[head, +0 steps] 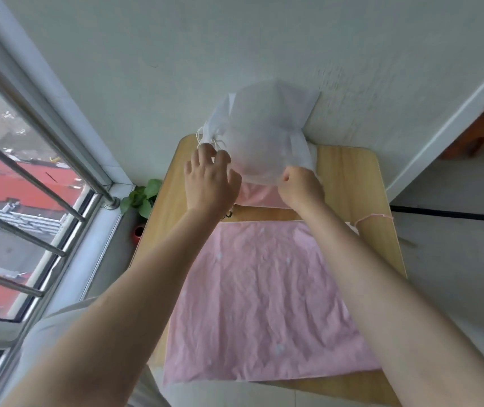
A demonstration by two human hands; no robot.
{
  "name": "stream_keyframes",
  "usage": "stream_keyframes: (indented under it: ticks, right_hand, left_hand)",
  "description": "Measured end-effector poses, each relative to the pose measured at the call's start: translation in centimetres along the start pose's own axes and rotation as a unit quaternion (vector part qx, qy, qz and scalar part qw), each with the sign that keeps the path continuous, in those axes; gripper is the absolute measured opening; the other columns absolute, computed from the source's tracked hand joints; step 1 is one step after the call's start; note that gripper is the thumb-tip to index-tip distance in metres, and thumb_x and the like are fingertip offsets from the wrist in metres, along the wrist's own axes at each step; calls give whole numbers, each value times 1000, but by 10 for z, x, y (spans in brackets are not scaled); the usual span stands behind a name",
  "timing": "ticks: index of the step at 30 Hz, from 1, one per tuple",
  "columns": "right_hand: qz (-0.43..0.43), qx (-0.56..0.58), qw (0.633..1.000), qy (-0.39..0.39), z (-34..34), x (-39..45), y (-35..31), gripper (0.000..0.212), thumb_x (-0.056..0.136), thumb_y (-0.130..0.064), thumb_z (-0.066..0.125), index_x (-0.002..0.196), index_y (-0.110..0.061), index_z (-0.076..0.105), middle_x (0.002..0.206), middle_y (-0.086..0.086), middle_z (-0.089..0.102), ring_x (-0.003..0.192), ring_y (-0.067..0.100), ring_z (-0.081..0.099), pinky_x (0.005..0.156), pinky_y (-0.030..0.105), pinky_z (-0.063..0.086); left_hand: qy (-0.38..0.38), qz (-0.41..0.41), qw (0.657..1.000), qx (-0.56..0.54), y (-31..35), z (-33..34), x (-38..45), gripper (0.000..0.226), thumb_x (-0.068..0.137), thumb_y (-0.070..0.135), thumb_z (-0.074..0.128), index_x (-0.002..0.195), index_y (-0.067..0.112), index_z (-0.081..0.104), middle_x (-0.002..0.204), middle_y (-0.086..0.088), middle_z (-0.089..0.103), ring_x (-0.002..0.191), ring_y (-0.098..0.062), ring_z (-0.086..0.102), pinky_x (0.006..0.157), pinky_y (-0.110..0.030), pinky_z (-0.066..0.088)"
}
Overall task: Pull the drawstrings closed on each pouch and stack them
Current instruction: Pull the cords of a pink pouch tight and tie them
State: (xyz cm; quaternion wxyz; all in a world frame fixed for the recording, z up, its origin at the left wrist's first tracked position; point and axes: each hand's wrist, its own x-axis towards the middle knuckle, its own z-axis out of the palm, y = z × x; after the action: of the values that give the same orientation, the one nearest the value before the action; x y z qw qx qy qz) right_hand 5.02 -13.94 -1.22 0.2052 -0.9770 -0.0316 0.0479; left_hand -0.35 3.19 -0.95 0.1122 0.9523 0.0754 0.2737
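Note:
A white translucent pouch (264, 130) stands at the far end of the wooden table (349, 177), leaning on the wall, its gathered mouth and white drawstrings (208, 140) at its left. My left hand (210, 180) is at that mouth with fingers spread, fingertips touching the cords. My right hand (301, 188) is closed on the pouch's lower right corner. Under the white pouch lies a pink pouch (259, 196), partly hidden. A large pink pouch (264, 301) lies flat on the near part of the table, its pink drawstring (372, 219) trailing at the right.
A window with metal bars (38, 183) runs along the left. A small green plant (142, 198) in a red pot stands on the floor by the table's left corner. A black cable (452, 212) crosses the floor at right.

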Motion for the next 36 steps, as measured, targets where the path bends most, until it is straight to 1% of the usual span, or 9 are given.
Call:
stream_keyframes:
  ticks: [2,4,8,14,20,23,26,29,36]
  right_hand:
    - [8,-71,993,-96,4,-22,12,20,90,-11,46,102,-9,62,109,14,65,98,33,64,69,31,44]
    - [22,-124,983,-133,14,-40,28,29,92,-10,49,119,-8,59,124,14,59,111,32,61,80,35,49]
    - [34,-123,987,-102,27,-60,55,39,92,-6,50,131,-8,51,132,13,52,120,33,57,89,40,49]
    - [-9,-141,988,-65,25,-73,56,35,89,2,49,120,-7,60,144,15,39,112,34,61,82,38,50]
    - [-221,-25,974,-33,22,-83,25,17,86,-2,54,90,-11,68,108,9,49,92,31,58,72,40,50]
    - [-268,51,962,-9,18,-92,5,22,86,-4,55,100,-13,68,112,10,51,99,29,56,78,39,49]
    - [-233,93,964,88,8,-96,-1,37,79,1,52,114,-9,56,117,11,49,107,32,52,83,43,47]
    - [-135,77,978,141,1,-91,4,43,81,-2,54,124,-5,47,128,16,44,114,35,48,90,44,44]
    - [62,103,992,-47,-8,-70,5,40,91,-27,46,126,-8,48,128,12,56,117,33,53,99,39,41]
  left_hand:
    - [-102,-10,995,-20,9,-8,-18,18,86,25,54,92,12,64,95,-8,59,82,-31,58,68,-36,46]
    - [-287,-26,958,-15,11,-3,-40,21,87,30,57,103,17,64,105,-5,61,95,-29,62,76,-37,52]
    - [-450,5,893,8,6,9,-89,80,75,47,76,143,21,41,148,-5,36,133,-27,38,104,-45,41]
    - [-425,-30,903,62,10,0,-108,98,72,60,74,149,22,28,141,-7,46,128,-28,46,103,-45,39]
    - [-288,-24,957,-20,19,-20,-96,52,85,48,65,132,27,56,133,-3,52,124,-26,46,97,-41,43]
    - [-258,-75,946,-183,27,-31,-89,23,91,38,61,100,20,73,95,-1,68,91,-23,61,74,-36,50]
    - [-232,-168,923,-259,25,-42,-85,11,90,26,63,82,30,69,68,8,60,63,-11,53,55,-23,40]
    - [-227,-228,896,-305,18,-42,-88,9,87,23,67,81,28,71,67,7,61,61,-11,52,55,-22,40]
    - [-210,-327,836,-388,3,-37,-97,8,85,21,71,77,23,72,78,-3,67,71,-23,60,64,-33,49]
